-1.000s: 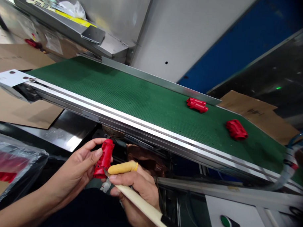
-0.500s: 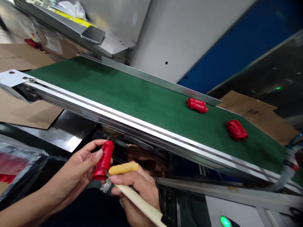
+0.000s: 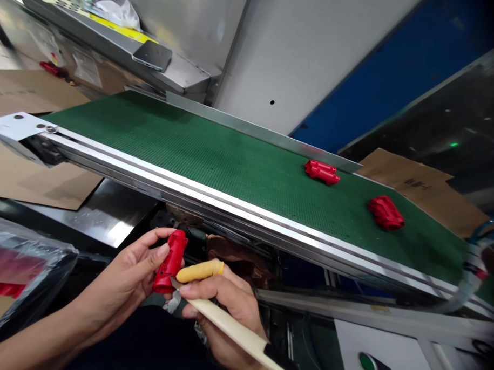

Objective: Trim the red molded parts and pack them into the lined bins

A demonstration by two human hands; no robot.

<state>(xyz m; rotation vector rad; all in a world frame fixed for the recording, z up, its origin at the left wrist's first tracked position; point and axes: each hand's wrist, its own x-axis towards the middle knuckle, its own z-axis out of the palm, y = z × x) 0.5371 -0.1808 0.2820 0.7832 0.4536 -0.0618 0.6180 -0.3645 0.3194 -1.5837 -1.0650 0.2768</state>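
Between the thumb and fingers of my left hand (image 3: 134, 270) is a red plastic part (image 3: 171, 260), held nearly upright with a slight tilt. My right hand (image 3: 226, 308) is closed around a cream-handled knife (image 3: 226, 324). The knife's short blade meets the lower end of the red part, and a yellow finger cot (image 3: 200, 271) covers one right fingertip. Two more red plastic pieces, one (image 3: 322, 171) near the far rail and another (image 3: 386, 212) farther right, lie on the green conveyor belt (image 3: 216, 151).
At lower left stands a plastic-lined box (image 3: 45, 264) with red parts inside. Cardboard (image 3: 40, 178) lies under the belt's left end. A phone (image 3: 152, 55) rests on the metal ledge behind. A green button (image 3: 368, 364) sits at lower right.
The green button's light was lit and is now off. Both hands, the red part and the knife stay almost in place, with only a tiny shift.
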